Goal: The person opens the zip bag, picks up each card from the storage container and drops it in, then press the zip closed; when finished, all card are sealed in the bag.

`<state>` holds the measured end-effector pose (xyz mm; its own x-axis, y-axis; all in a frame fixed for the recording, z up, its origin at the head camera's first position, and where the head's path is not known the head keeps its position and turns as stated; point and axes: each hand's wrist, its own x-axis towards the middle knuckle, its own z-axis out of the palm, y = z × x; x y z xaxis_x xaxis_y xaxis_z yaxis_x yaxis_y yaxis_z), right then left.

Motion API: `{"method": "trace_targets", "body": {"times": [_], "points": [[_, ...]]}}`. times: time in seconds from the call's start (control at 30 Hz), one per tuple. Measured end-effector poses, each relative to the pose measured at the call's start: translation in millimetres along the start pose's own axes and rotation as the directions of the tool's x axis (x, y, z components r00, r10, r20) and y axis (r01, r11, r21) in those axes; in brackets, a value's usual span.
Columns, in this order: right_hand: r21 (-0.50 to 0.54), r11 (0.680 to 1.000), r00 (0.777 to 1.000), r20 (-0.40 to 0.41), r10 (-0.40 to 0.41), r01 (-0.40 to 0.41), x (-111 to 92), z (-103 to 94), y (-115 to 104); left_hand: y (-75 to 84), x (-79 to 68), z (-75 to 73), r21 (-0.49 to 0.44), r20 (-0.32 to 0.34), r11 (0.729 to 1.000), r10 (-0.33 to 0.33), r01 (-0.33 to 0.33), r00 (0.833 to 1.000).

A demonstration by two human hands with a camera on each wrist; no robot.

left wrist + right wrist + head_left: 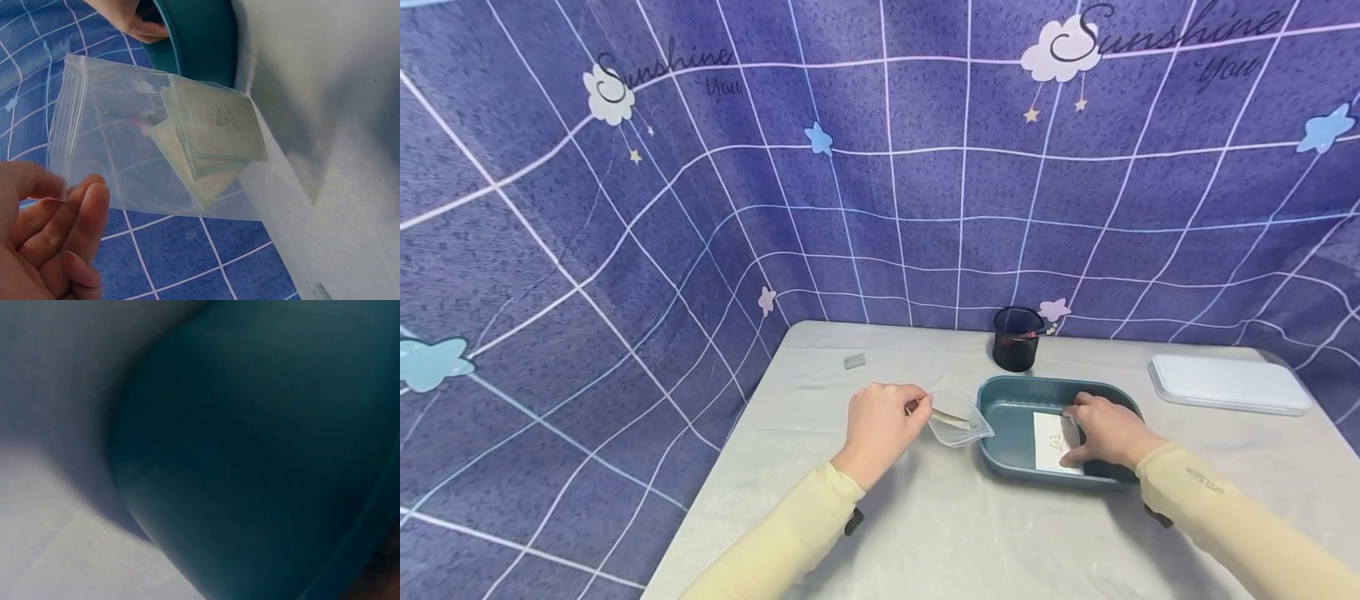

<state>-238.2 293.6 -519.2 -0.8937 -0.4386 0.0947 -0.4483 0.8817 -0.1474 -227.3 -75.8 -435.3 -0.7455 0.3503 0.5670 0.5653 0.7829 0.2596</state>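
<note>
Head view and left wrist view are taken together, and the work is judged part-way. Nearest, a corner of a clear zip bag point(119, 125) is pinched by the left hand point(880, 429) between thumb and fingers, beside the zip strip. Several pale square slips point(225, 134) are noted inside, slightly fanned and bunched away from that strip; these are counted as bagged. A mark is seen on the uppermost, too blurred to be read. Whether the bag is sealed cannot be told.

Next, the right hand point(1108, 432) is found within a teal tray point(1011, 437), at a white card point(1047, 443) bearing handwriting. Fingers and thumb are set toward opposite edges of the card; whether it is gripped cannot be told, as little beyond the tray's outer wall is recorded in the right wrist view. The card is outside the bag and is judged yet to be dealt with.

As to position, the slips are suspended in the bag to the right of the left hand. The bag's corner is overlapped with the tray's left rim in the head view; contact is not confirmed. The card is partly covered by the right hand, with bare tray floor between card and bag.

Farther off on the desk point(940, 533), a pale case point(1228, 385), a small grey item point(854, 362) and a black cup point(1015, 350) are left untouched.
</note>
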Motion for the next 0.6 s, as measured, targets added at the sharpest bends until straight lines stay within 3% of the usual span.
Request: {"method": "trace_targets", "body": {"times": [0.6], "points": [[-0.066, 0.998, 0.992, -0.122, -0.005, -0.003, -4.2, 2.7, -4.3, 1.2, -0.9, -0.8, 0.008, -0.012, 1.000, 0.005, -0.005, 1.000]]}}
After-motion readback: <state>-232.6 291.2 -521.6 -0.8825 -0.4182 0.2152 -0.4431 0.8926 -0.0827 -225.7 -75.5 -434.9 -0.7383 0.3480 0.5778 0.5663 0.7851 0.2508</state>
